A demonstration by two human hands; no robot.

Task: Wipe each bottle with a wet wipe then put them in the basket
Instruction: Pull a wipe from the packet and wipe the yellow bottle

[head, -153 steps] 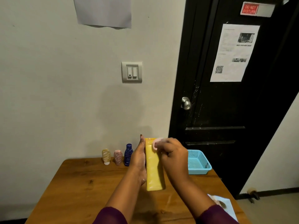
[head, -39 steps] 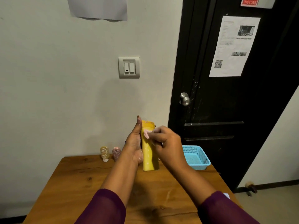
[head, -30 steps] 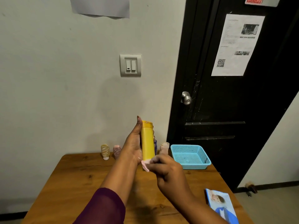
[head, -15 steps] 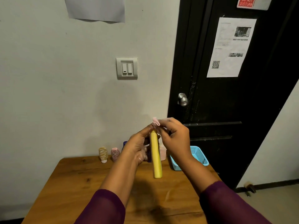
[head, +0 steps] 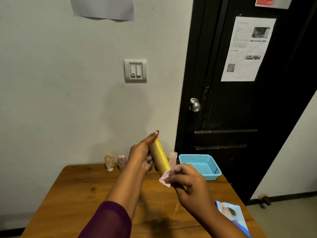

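Observation:
My left hand holds a tall yellow bottle tilted above the table, thumb along its upper side. My right hand pinches a small pink wet wipe against the bottle's lower end. A blue mesh basket stands at the table's back right with nothing visible in it. Against the wall stand a tan bottle, a pink bottle and a pale pink bottle. A dark blue bottle is mostly hidden behind my left hand.
The wooden table stands against a pale wall, next to a black door. A blue wipes packet lies at the table's front right edge.
My right hand has slid the wipe from the bottle's top down to its lower end. The bottle has tilted, its top now leaning left.

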